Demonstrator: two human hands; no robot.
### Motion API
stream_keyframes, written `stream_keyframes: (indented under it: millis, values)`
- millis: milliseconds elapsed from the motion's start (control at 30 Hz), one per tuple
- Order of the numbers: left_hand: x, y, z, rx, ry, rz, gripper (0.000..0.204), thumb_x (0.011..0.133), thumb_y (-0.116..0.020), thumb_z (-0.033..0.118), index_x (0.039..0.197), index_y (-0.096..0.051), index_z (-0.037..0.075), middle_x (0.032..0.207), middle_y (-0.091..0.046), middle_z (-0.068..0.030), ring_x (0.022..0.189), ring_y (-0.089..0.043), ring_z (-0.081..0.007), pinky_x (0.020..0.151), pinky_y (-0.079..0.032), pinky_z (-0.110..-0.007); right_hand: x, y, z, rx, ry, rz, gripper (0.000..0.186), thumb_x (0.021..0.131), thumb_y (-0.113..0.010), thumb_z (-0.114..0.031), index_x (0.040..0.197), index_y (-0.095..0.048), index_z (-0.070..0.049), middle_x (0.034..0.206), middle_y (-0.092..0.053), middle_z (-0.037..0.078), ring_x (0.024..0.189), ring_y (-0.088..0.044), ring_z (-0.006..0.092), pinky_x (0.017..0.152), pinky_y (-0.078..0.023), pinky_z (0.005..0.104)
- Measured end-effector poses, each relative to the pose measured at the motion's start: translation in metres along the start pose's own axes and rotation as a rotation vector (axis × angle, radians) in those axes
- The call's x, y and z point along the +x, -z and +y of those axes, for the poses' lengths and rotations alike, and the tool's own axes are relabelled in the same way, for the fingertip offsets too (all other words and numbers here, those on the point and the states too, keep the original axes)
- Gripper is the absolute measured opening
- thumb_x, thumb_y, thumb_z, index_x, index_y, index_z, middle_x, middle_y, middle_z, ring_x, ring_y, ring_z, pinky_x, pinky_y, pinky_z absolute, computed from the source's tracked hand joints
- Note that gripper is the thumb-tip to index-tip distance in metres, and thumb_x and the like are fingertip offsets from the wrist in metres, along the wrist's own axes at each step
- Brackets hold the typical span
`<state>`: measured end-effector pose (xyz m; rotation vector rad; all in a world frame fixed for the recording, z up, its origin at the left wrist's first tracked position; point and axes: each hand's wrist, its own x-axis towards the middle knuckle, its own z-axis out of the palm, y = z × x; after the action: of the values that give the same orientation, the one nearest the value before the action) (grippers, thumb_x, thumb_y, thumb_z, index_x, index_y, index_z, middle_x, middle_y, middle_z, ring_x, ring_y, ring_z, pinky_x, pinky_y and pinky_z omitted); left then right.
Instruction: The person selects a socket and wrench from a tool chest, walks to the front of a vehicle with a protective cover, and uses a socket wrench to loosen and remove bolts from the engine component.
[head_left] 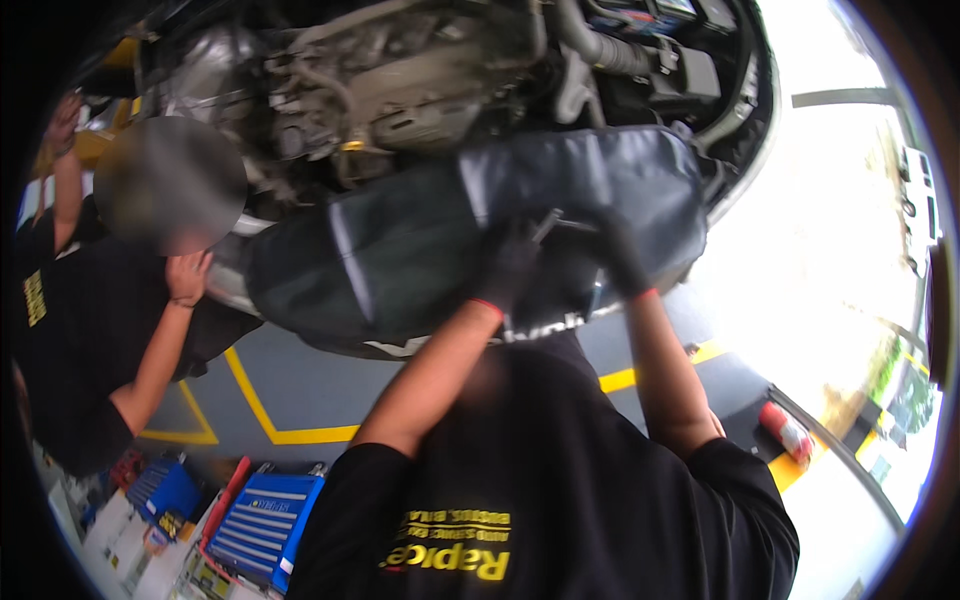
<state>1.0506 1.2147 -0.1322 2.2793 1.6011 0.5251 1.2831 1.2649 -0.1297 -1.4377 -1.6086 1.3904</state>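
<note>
My left hand (508,260), in a black glove with a red cuff, is closed on a slim metal tool (550,222) over the black fender cover (400,255). My right hand (615,250), gloved the same way, is closed at the other end of the tool, where a thin bar runs into its fingers; the exact shape of the tool is unclear. The cover drapes across the front of a car, below its open engine bay (390,90).
A co-worker (80,340) in a black shirt leans at the car on the left, bare hands raised. Blue tool chests (255,525) stand lower left. A red cylinder (780,425) lies or stands at the right, by yellow floor lines. A white vehicle (915,200) is outside.
</note>
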Motion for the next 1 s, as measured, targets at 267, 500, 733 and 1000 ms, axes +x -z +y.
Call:
stream_keyframes:
  millis: [267,500,733,1000]
  values:
    - [0.01,0.038,0.014,-0.219,0.367,-0.004,0.041,0.097,-0.056,0.012,0.136,-0.06,-0.002,0.134,-0.062,-0.0218,0.129,-0.057,-0.0348,0.111,-0.044,-0.044,0.025,-0.024,0.016,0.294,0.024,-0.01,0.044,0.098,-0.062,-0.011,0.139,-0.055,0.002,0.127,-0.067,0.014,0.109,-0.069,0.0227,0.096,-0.056,0.0341]
    - [-0.016,0.009,-0.005,-0.281,0.468,0.081,0.043,0.09,-0.058,0.011,0.131,-0.062,-0.001,0.129,-0.062,-0.0256,0.126,-0.055,-0.0422,0.11,-0.043,-0.048,0.012,-0.039,-0.002,-0.056,0.118,0.069,0.05,0.098,-0.064,-0.01,0.145,-0.051,0.004,0.136,-0.063,0.016,0.123,-0.062,0.0276,0.106,-0.049,0.0385]
    - [-0.058,0.015,0.013,-0.824,0.519,0.079,0.033,0.093,-0.067,0.003,0.125,-0.058,0.006,0.111,-0.066,-0.0079,0.096,-0.063,-0.0171,0.08,-0.053,-0.034,-0.038,0.015,-0.016,0.153,0.007,0.124,0.04,0.097,-0.068,-0.021,0.134,-0.066,-0.005,0.11,-0.073,0.008,0.09,-0.068,0.0143,0.08,-0.055,0.0311]
    - [-0.065,0.089,0.027,-1.119,0.961,-0.02,0.021,0.096,-0.068,0.004,0.116,-0.062,0.001,0.091,-0.067,-0.0032,0.075,-0.067,-0.0088,0.061,-0.053,-0.023,-0.041,-0.001,-0.037,0.462,-0.134,0.061,0.009,0.099,-0.068,-0.012,0.097,-0.061,-0.006,0.082,-0.056,-0.007,0.074,-0.049,0.0018,0.066,-0.043,0.0222]
